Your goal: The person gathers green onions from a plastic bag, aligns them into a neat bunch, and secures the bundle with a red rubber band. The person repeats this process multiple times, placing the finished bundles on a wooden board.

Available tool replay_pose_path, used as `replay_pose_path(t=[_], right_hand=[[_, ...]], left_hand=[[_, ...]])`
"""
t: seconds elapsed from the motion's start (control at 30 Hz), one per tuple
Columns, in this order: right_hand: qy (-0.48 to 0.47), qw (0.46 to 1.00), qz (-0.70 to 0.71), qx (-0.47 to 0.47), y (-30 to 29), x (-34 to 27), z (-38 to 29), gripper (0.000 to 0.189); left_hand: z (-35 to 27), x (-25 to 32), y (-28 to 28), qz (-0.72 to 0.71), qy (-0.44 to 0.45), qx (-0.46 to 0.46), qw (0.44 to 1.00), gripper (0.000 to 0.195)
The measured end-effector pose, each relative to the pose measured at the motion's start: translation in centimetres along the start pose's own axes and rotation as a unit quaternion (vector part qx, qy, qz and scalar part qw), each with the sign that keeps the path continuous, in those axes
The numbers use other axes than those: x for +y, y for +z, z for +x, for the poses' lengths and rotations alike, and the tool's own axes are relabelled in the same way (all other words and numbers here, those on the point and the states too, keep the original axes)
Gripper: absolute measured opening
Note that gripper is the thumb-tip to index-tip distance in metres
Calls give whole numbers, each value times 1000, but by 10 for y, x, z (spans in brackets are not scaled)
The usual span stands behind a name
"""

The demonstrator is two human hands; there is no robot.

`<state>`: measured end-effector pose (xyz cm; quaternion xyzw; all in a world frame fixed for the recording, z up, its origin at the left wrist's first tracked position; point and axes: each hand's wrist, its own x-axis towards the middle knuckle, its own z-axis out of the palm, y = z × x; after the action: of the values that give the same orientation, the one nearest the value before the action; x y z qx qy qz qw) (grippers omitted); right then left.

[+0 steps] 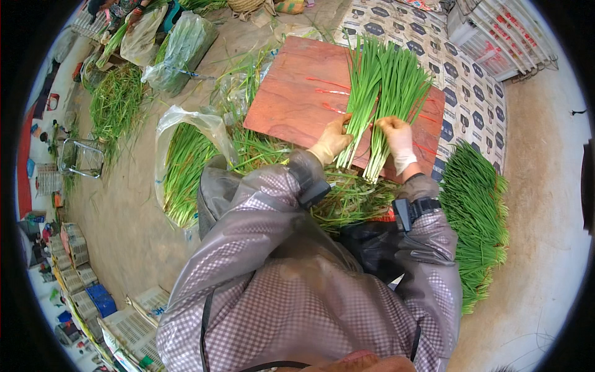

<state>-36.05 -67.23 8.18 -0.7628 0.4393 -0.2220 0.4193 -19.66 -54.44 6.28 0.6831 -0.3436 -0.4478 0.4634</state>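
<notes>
Two bunches of green garlic chives lie side by side on a reddish board (288, 83), white stem ends towards me. My left hand (335, 136), in a pale glove, rests its fingers at the stems of the left bunch (365, 93); whether it grips them is unclear. My gloved right hand (397, 137) is at the lower part of the right bunch (402, 83), its fingers bent around or over the stems, partly hidden. Red ties (327, 83) lie on the board, some passing under the chives.
A clear plastic bag (160, 153) of chives stands to the left. Loose trimmings (353, 200) lie between me and the board. Stacked bunches (474, 223) are on the right, beside a patterned sheet (469, 102). A metal-framed stool (81, 158) and another person's hand (135, 16) are farther left.
</notes>
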Motion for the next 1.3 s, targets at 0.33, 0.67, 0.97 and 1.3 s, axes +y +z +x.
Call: replay_pose_path(t=[0.33,0.67,0.97,1.3], right_hand=[[230,967,-12,-109,-75,16,-12,31],[-324,791,-498,-145,19,-30,-50,12],[-479,732,-457,-160,22,-35,-84,7],[171,781,-62,-598,-19,-67,-115,33]], left_hand=[[-7,10,6,22,47,22,998,69],[-6,9,5,-29,22,19,999,67],[-7,11,2,-37,10,12,999,67],[-16,14,5,24,9,49,998,62]])
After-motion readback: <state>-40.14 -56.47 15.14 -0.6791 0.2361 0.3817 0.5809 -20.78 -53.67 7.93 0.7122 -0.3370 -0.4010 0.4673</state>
